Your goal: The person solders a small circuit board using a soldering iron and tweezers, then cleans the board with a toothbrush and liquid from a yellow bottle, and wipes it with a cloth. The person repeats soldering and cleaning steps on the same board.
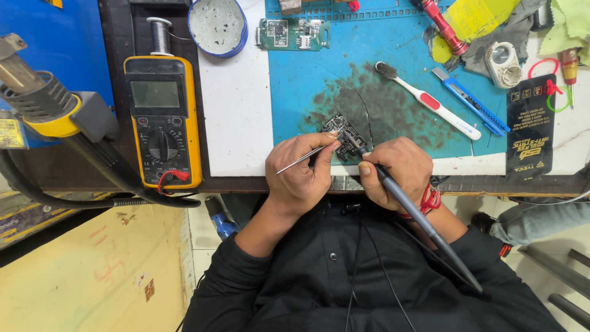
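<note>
while pinching tweezers [301, 159], grip [302, 172] closed

The fingers [319, 154] perhaps hide part of the small board [342, 130].

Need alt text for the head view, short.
Seen from above, a left hand holds thin metal tweezers and a right hand holds a grey soldering iron over a small dark circuit board on a stained blue work mat; a yellow multimeter lies at left.

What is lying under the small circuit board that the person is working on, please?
The small circuit board lies on a blue mat, darkly smudged there. Both hands cover the board's near edge, hiding what lies beneath there.
</note>
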`<state>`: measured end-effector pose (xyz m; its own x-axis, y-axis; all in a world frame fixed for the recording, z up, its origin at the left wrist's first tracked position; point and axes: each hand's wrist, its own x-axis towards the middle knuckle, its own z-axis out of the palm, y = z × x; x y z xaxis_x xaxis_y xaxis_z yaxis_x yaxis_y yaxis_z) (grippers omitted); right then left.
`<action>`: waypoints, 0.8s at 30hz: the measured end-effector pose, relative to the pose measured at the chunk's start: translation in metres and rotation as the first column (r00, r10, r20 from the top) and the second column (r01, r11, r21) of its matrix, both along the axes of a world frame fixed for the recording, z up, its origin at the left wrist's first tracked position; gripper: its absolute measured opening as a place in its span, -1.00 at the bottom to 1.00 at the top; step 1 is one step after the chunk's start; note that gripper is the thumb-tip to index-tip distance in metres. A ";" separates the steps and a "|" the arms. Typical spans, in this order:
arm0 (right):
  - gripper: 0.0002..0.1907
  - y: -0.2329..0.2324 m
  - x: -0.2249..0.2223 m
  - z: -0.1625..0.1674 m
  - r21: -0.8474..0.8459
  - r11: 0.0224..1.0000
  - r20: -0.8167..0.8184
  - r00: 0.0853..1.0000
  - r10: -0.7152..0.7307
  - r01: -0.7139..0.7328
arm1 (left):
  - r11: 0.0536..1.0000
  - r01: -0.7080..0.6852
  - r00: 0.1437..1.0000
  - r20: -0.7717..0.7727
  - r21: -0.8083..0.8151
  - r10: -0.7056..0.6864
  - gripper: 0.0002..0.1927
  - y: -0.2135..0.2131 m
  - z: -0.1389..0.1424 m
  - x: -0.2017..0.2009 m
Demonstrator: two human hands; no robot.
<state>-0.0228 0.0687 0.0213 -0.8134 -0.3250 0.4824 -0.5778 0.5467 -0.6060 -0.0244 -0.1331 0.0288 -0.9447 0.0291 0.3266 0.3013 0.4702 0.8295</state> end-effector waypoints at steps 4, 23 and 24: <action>-0.85 0.000 0.000 0.001 0.011 1.000 0.000 1.000 -0.004 0.004 | 1.000 -0.002 1.000 0.001 -0.004 0.002 -0.87 0.000 0.000 0.000; -0.85 -0.001 -0.001 0.003 0.017 1.000 -0.014 1.000 0.001 -0.001 | 1.000 -0.007 1.000 0.000 -0.011 0.007 -0.87 0.000 0.000 -0.001; -0.85 -0.001 -0.001 0.003 0.014 1.000 -0.012 1.000 -0.002 0.002 | 1.000 -0.009 1.000 0.003 -0.007 0.009 -0.87 0.000 0.000 -0.001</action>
<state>-0.0242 0.0674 0.0245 -0.8082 -0.3304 0.4875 -0.5840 0.5565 -0.5909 -0.0250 -0.1329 0.0288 -0.9459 0.0234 0.3237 0.2948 0.4789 0.8269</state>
